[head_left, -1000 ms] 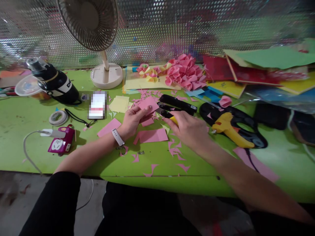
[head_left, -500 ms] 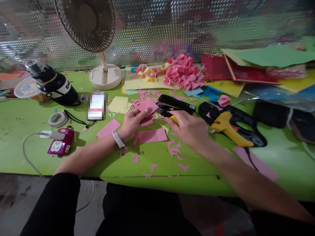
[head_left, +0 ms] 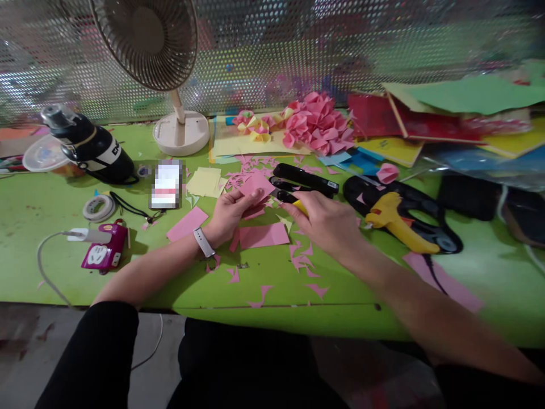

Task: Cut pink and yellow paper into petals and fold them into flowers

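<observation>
My left hand (head_left: 230,213) pinches a small pink paper square (head_left: 256,185) above the green table (head_left: 51,261). My right hand (head_left: 326,221) is closed on a black and yellow tool (head_left: 288,199), likely scissors, whose tip points at the pink square. A larger pink sheet (head_left: 264,234) lies flat under both hands. Pink paper scraps (head_left: 304,261) are scattered around them. A black stapler (head_left: 304,178) lies just beyond my right hand.
A fan (head_left: 170,74) stands at the back left by a black bottle (head_left: 91,149), a tape roll (head_left: 99,207) and a pink device (head_left: 104,253). A yellow glue gun (head_left: 398,224) lies right of my hand. Pink folded paper flowers (head_left: 317,125) and coloured card stacks (head_left: 451,119) fill the back.
Both hands keep their grip and hardly move. The view has shifted slightly.
</observation>
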`<move>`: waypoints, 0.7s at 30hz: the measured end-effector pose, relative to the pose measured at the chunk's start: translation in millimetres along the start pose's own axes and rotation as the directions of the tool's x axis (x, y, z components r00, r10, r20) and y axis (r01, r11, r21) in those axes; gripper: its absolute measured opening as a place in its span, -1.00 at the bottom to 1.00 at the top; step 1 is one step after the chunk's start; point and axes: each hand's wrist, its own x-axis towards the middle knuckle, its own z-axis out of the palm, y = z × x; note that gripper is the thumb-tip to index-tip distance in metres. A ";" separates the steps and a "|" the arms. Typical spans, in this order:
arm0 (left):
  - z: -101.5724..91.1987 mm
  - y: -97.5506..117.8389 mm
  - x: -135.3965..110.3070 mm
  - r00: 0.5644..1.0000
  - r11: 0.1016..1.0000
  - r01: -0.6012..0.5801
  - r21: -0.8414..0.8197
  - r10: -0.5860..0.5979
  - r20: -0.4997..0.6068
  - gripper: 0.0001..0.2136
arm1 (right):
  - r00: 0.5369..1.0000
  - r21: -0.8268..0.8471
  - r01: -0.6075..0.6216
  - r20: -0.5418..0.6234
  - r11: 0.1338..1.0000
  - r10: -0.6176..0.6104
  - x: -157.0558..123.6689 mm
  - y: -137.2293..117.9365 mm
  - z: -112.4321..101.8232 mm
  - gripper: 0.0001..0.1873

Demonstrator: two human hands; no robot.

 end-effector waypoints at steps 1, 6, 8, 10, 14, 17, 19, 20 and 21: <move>-0.3 -0.2 0.1 1.000 1.000 -0.005 -0.001 0.005 0.000 -0.75 | 1.000 -0.001 -0.003 -0.001 1.000 0.003 -0.1 0.6 -0.1 -0.49; -3.2 -1.3 1.2 1.000 1.000 -0.013 0.003 0.013 0.022 -0.76 | 1.000 -0.008 0.003 -0.002 1.000 -0.003 0.7 2.6 -2.0 -0.49; -4.3 -0.9 0.9 0.999 1.000 -0.011 0.024 0.010 0.043 -0.75 | 1.000 -0.023 0.012 0.000 1.000 -0.012 1.0 2.3 -2.1 -0.49; -4.9 0.2 0.2 0.997 0.998 -0.016 0.056 0.012 0.072 -0.74 | 1.000 -0.033 0.011 0.006 0.999 -0.011 1.0 1.7 -1.6 -0.49; -4.9 3.1 -0.1 0.998 0.998 -0.032 0.062 0.028 0.059 -0.72 | 1.000 -0.019 0.012 0.026 1.000 -0.012 0.5 1.2 -0.3 -0.49; -4.2 3.7 0.3 0.998 0.996 -0.062 0.059 0.060 0.032 -0.71 | 0.999 -0.002 0.019 0.035 1.000 -0.019 0.3 0.9 -0.2 -0.51; -4.0 2.9 0.5 0.996 0.994 -0.079 0.081 0.075 0.047 -0.69 | 0.999 -0.005 0.027 0.037 1.000 -0.027 0.3 0.3 -0.3 -0.52; -4.1 2.3 0.7 0.995 0.991 -0.086 0.099 0.081 0.056 -0.67 | 0.999 -0.011 0.033 0.034 0.999 -0.033 0.2 0.0 -0.3 -0.52; -4.3 1.5 0.9 0.994 0.988 -0.093 0.122 0.086 0.063 -0.66 | 0.999 -0.017 0.041 0.027 0.999 -0.041 0.1 -0.2 -0.2 -0.53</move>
